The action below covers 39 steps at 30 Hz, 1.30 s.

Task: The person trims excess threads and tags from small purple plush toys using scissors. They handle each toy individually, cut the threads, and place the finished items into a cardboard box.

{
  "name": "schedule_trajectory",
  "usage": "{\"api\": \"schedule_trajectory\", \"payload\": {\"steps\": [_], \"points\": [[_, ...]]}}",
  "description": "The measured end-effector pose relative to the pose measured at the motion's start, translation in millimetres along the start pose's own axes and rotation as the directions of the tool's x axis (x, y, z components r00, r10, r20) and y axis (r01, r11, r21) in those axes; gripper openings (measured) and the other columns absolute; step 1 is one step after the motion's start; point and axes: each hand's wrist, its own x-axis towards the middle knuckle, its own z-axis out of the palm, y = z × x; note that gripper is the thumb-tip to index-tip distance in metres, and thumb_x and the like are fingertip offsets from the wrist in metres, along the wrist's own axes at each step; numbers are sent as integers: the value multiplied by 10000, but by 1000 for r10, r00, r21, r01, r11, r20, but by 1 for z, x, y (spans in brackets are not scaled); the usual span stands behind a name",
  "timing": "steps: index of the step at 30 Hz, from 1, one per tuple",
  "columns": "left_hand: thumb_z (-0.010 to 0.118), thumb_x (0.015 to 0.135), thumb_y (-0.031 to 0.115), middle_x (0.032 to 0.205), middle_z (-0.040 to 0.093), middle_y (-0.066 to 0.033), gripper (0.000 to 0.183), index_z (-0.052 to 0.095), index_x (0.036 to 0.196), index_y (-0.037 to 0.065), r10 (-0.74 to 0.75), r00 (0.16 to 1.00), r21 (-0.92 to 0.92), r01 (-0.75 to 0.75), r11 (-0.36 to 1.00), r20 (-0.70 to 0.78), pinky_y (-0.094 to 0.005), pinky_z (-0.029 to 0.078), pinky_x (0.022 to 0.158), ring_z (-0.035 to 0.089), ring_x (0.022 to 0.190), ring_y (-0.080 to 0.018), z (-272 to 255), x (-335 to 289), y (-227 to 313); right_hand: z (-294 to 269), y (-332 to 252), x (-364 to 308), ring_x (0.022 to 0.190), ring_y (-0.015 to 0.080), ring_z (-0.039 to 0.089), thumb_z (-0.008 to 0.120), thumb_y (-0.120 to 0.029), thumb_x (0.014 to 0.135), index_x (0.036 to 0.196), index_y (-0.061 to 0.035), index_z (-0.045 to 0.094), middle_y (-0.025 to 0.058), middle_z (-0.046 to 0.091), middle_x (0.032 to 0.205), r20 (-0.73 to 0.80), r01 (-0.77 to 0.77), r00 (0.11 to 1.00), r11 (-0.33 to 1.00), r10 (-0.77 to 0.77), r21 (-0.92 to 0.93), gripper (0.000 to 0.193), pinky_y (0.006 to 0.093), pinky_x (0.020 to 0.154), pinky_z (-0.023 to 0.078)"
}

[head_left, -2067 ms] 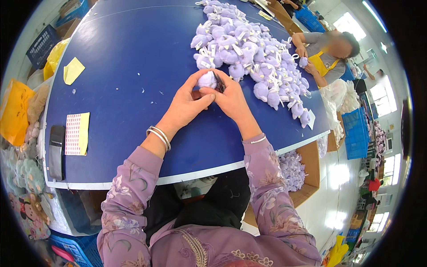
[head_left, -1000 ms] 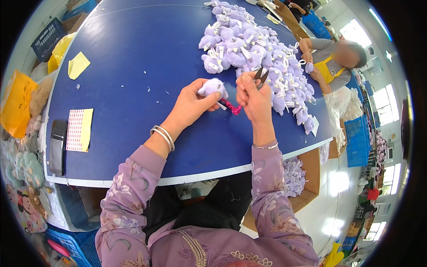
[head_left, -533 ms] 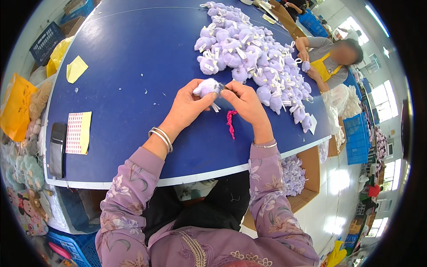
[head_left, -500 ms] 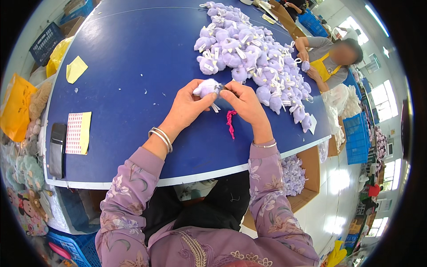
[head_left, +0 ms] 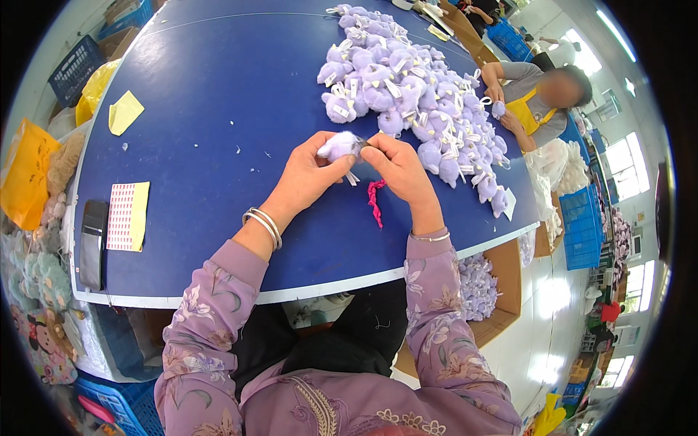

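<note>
Over the blue table [head_left: 218,196], my left hand [head_left: 309,166] is closed around a small pale purple plush toy [head_left: 337,146]. A white ribbon tag [head_left: 352,178] hangs below it. My right hand [head_left: 398,166] pinches a small dark tool [head_left: 363,144] against the toy's right side; the fingers hide most of it, so its kind is unclear. A twisted bright pink strip [head_left: 375,203] lies on the tabletop just below my right hand. Beyond both hands spreads a large pile of similar purple plush toys [head_left: 411,83] with white tags and loops.
A black phone [head_left: 93,243], a sticker sheet [head_left: 126,218] and a yellow paper [head_left: 125,113] lie at the left. Across the table's right side, a person in a yellow apron [head_left: 534,109] handles another purple toy. A carton [head_left: 507,272] of purple toys stands below the right edge.
Both hands stay in nearly the same place; the plush toy has shifted very slightly. The dark tool remains against its side.
</note>
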Motion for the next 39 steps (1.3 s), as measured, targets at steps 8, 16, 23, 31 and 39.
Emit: {"api": "schedule_trajectory", "payload": {"steps": [8, 16, 23, 31, 39], "points": [[703, 858, 169, 904, 646, -20, 325, 600, 1130, 24, 2, 1000, -2, -2, 1000, -11, -223, 492, 665, 588, 738, -61, 2, -1, 1, 0, 1, -1, 603, 45, 388, 613, -243, 950, 823, -8, 577, -33, 484, 664, -37, -3, 999, 996, 6, 92, 269, 243, 521, 321], [509, 1001, 336, 953, 678, -75, 363, 604, 1109, 3, -171, 982, -220, 184, 958, 76, -242, 533, 652, 648, 756, -112, -7, 5, -1, -3, 0, 1, 615, 19, 411, 630, -159, 930, 979, -27, 581, -15, 524, 775, -119, -100, 981, 926, 153, 363, 150, 183, 539, 316], [416, 1028, 414, 834, 659, -77, 460, 623, 1019, 3, -212, 976, -286, 216, 934, 46, -244, 525, 567, 644, 648, -134, -7, 2, 4, 19, -8, 1, 757, 33, 521, 700, -47, 861, 1099, -54, 599, -13, 568, 858, -57, 67, 997, 966, -55, 248, 259, 187, 633, 405], [378, 1023, 427, 912, 656, -103, 483, 569, 1189, 16, -174, 985, -94, 172, 981, -13, -235, 477, 527, 640, 656, -151, -7, 2, 1, 12, -7, 2, 513, 20, 381, 606, -70, 913, 985, -8, 614, -25, 504, 693, -37, -168, 969, 759, 245, 630, 96, 203, 453, 277], [532, 960, 128, 1170, 617, -103, 479, 413, 1412, 20, 29, 993, -21, -27, 999, 113, -275, 534, 720, 662, 941, -172, -3, 1, -2, 9, 2, 5, 469, 24, 355, 624, -144, 927, 1010, 5, 623, -9, 521, 680, 12, -288, 906, 599, 422, 747, 171, 202, 416, 249]]}}
